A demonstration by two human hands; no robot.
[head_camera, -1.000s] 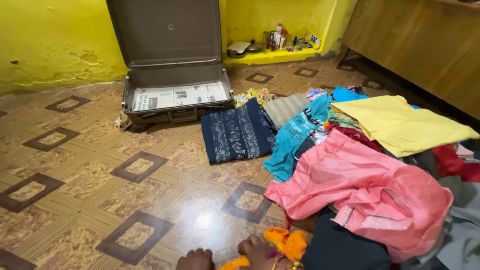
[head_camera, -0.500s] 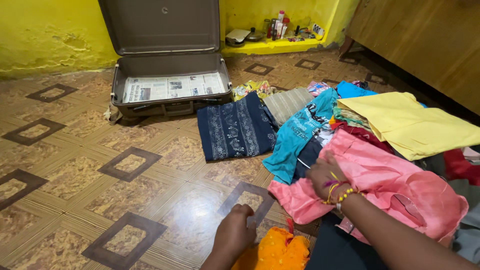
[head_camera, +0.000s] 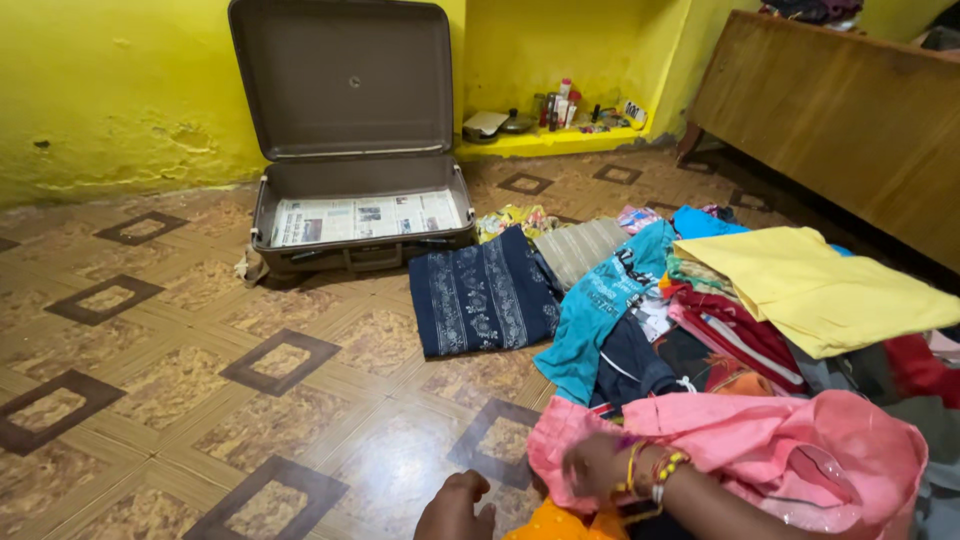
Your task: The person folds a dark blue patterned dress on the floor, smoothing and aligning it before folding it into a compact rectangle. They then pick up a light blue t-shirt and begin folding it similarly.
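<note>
My right hand [head_camera: 597, 466], with beaded bangles at the wrist, grips the near edge of a pink garment [head_camera: 780, 450] pulled toward me off the clothes pile. My left hand [head_camera: 455, 508] rests low at the bottom edge, fingers curled, holding nothing I can see, beside an orange cloth [head_camera: 560, 525]. Behind the pink garment lie a teal shirt [head_camera: 600, 300], a yellow cloth [head_camera: 810, 285] and red and dark clothes. A folded navy patterned cloth [head_camera: 485, 292] lies flat on the floor. An open brown suitcase [head_camera: 350, 130] lined with newspaper [head_camera: 365, 215] stands against the yellow wall.
A wooden bed frame [head_camera: 850, 120] runs along the right. A low yellow ledge [head_camera: 545, 140] in the corner holds bottles and small items. Patterned tile floor [head_camera: 200, 380] stretches to the left. A striped folded cloth [head_camera: 580, 245] lies by the navy one.
My right hand has dragged the pink garment toward me, uncovering red and dark clothes beneath. My left hand has dropped lower. The view has tilted up slightly.
</note>
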